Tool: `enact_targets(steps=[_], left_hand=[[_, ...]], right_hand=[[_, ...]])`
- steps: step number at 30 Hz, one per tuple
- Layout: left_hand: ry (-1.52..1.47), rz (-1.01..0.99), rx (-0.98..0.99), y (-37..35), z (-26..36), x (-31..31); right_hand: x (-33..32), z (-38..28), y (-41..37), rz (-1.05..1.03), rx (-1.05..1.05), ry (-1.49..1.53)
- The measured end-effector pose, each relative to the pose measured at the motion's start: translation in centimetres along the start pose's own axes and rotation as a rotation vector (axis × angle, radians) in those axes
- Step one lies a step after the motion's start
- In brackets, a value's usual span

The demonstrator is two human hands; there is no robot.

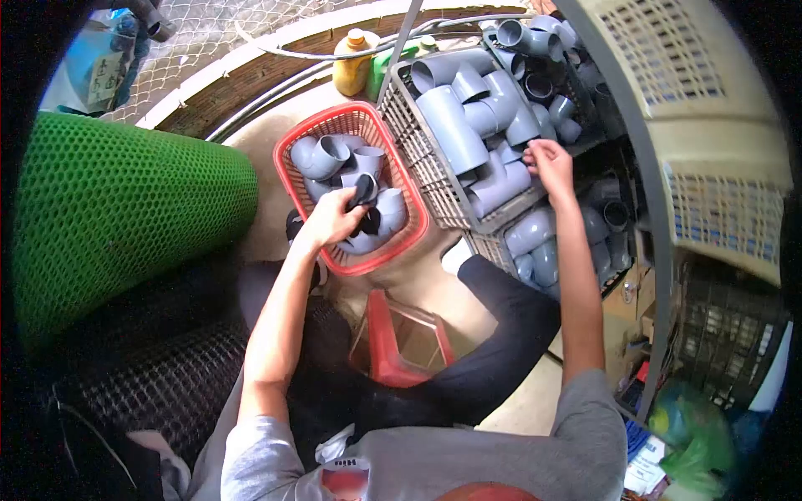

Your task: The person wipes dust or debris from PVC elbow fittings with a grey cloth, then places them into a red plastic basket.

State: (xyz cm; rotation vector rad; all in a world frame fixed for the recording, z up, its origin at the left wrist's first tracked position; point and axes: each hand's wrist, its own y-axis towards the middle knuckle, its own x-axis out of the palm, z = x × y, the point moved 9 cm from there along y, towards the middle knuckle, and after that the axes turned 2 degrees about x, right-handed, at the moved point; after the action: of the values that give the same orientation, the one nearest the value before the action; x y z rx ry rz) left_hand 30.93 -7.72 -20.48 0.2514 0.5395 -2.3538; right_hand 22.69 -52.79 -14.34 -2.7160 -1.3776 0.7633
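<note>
My left hand [334, 219] is over a red plastic basket [418, 219] of grey pipe fittings [331, 154]. Its fingers are closed on a black, cloth-like piece [365, 190], which partly covers the fittings below. At the right edge of a grey crate [433, 194], my right hand [550, 169] has its fingers curled together by the end of a grey pipe tee [506, 103]. Whether the fingertips grip that fitting is hard to see. Elbows and tees lie piled in the crate, among them a wide, straight grey piece [452, 132].
More fittings fill a lower crate [535, 238] and a dark crate behind [535, 42]. A small red stool [386, 338] stands between my legs. A green mesh roll [134, 217] is on the left, a yellow bottle [354, 63] behind the basket, and a grey metal post [660, 209] at right.
</note>
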Motion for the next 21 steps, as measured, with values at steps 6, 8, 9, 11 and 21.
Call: enact_targets(steps=[6, 8, 9, 11, 21], left_hand=[[0.232, 0.129, 0.248, 1.0, -0.8, -2.0], [0.206, 0.08, 0.176, 0.8, -1.0, -2.7], [0.201, 0.057, 0.124, 0.7, -0.8, -3.3], [0.203, 0.063, 0.085, 0.5, -0.6, -4.3], [0.173, 0.067, -0.005, 0.7, -1.4, -5.3]], right_hand=[[1.3, -0.3, 17.9, 0.016, 0.133, 0.122], [1.4, -2.4, 22.3, 0.143, 0.037, 0.066], [1.7, -2.2, 25.1, 0.116, 0.064, 0.158], [2.3, -2.6, 28.7, 0.14, 0.081, 0.177], [-0.5, -0.8, 31.8, 0.368, -0.013, 0.151]])
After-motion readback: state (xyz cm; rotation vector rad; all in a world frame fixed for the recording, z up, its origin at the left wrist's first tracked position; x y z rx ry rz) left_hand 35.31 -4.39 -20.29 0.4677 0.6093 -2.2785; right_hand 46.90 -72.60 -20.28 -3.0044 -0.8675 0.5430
